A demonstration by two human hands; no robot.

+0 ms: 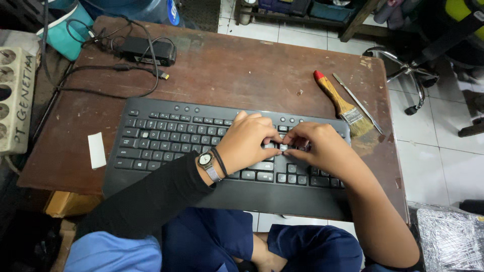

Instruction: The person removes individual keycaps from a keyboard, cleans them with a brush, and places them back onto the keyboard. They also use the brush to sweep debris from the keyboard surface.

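A black keyboard [166,136] lies on a worn brown wooden table [242,70]. My left hand [247,141], with a wristwatch and a black band at the wrist, rests over the keys right of centre. My right hand [322,146] sits just beside it. The fingertips of both hands meet on one small light-coloured keycap [283,147] in the key field. Which hand actually grips the keycap is hard to tell. The keys under both palms are hidden.
A paintbrush [340,103] with a red-tipped wooden handle and a thin metal tool [357,103] lie at the right. A black power adapter [147,50] with cables sits at the back left, and a white paper slip [96,150] lies left of the keyboard. A power strip [15,100] is at far left.
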